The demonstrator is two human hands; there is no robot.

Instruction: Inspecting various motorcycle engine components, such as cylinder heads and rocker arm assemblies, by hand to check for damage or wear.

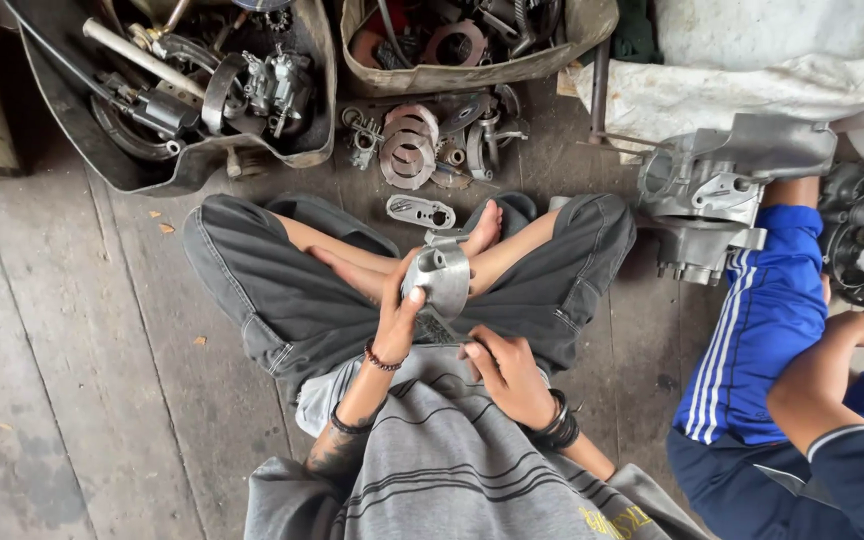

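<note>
floor, left: tub of worn engine parts [182, 90] within reach | lap: left hand [399, 312] closed round grey metal casting [439, 280], propping it upright over crossed legs | right hand [507, 372] pinched shut on a small dark tool against its underside | right: another person's hand [857, 330] beside engine casing [717, 195]

Soft even daylight, faint shadows, sharp focus, slight wide-angle edge distortion.

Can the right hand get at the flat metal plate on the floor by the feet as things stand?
Probably yes: the flat metal plate lies uncovered beyond the crossed legs, but the right hand sits low by the grey metal part, so it must reach past that.
</note>
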